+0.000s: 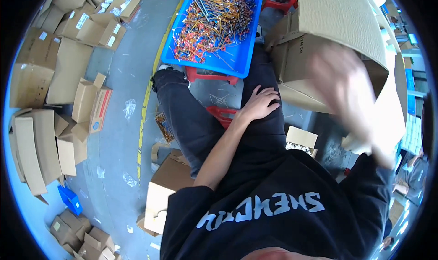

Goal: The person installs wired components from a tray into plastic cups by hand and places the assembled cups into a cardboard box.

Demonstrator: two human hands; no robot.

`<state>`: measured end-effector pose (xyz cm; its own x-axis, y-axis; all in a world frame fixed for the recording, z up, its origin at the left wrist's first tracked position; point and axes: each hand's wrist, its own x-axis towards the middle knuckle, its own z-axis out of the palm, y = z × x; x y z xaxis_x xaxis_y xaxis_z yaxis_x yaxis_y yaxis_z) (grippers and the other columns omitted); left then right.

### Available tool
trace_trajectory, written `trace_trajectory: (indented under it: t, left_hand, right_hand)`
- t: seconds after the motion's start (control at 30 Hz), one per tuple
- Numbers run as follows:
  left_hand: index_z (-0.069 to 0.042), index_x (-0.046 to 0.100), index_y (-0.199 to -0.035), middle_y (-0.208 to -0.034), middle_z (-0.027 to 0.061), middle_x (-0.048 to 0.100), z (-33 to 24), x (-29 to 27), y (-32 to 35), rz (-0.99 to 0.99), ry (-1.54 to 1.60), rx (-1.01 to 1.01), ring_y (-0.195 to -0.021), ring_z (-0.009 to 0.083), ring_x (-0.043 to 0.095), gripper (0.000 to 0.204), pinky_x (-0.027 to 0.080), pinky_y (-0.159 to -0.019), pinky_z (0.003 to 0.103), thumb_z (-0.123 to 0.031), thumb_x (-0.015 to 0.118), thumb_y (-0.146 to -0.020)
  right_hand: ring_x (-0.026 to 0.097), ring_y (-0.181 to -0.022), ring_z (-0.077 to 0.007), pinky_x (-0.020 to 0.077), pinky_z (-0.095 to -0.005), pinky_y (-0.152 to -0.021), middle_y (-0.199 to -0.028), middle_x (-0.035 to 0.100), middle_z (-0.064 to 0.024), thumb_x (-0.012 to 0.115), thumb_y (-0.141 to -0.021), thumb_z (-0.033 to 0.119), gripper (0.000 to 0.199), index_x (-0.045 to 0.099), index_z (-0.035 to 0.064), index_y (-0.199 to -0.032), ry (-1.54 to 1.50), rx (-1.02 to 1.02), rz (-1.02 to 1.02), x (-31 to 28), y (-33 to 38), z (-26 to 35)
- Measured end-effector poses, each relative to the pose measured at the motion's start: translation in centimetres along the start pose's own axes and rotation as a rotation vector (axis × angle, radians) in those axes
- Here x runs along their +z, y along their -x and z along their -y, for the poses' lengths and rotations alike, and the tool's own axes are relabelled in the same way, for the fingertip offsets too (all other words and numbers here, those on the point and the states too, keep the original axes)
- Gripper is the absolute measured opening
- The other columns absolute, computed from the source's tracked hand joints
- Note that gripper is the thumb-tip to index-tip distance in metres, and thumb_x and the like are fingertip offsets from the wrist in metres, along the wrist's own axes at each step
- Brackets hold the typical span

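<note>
Right of the blue tray (241, 55), the open cardboard box (344, 16) lies beyond your right hand (336, 73), the nearer one, its grip too blurred to tell, while your left hand (261, 106), fingers spread, seemingly empty, rests on your thigh (267, 130), on the tray's near side.

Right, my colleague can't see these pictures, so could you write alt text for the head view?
A seated person rests their left hand on their right leg, while their blurred right hand shows in front of a large open cardboard box. Ahead, a blue tray holds a heap of thin, mostly orange parts; more boxes lie along the left.
</note>
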<state>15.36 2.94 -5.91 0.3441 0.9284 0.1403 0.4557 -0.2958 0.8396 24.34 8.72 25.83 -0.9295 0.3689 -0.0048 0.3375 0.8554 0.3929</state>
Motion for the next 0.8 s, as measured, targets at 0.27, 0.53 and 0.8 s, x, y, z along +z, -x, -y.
trace_trajectory:
  t: [0.27,0.53,0.8]
  left_hand:
    - [-0.006,0.06,-0.106,-0.108,0.013,0.06,0.4,-3.0,-0.2,-0.069,0.272,-0.027,-0.105,0.0286,0.056,0.021,0.042,-0.092,0.039,-0.02,0.057,-0.09]
    - [-0.004,0.058,-0.113,-0.104,0.016,0.061,4.6,-7.7,5.5,0.095,0.368,-0.788,-0.099,0.0293,0.06,0.025,0.048,-0.084,0.039,-0.019,0.052,-0.093]
    - [-0.003,0.056,-0.113,-0.11,0.0185,0.059,7.1,-6.0,3.0,0.117,0.378,-0.818,-0.104,0.0346,0.056,0.025,0.046,-0.085,0.044,-0.011,0.054,-0.09]
  right_hand:
    - [0.065,-0.079,-0.0261,0.0494,-0.0345,-0.071,-0.084,0.063,-0.0174,0.055,-0.088,0.008,0.011,0.057,0.0008,-0.097,-1.097,1.078,-0.437,22.0,-3.4,4.3]
    - [0.061,-0.098,-0.038,0.0492,-0.0449,-0.081,-0.105,0.063,-0.023,0.053,-0.087,0.013,0.025,0.06,-0.0012,-0.106,-0.749,1.178,0.441,62.6,-11.5,-8.3]
    - [0.054,-0.111,-0.0363,0.0444,-0.0454,-0.091,-0.123,0.056,-0.021,0.054,-0.089,0.028,0.041,0.056,0.0053,-0.123,2.308,-0.122,-0.277,89.4,-10.7,-13.0]
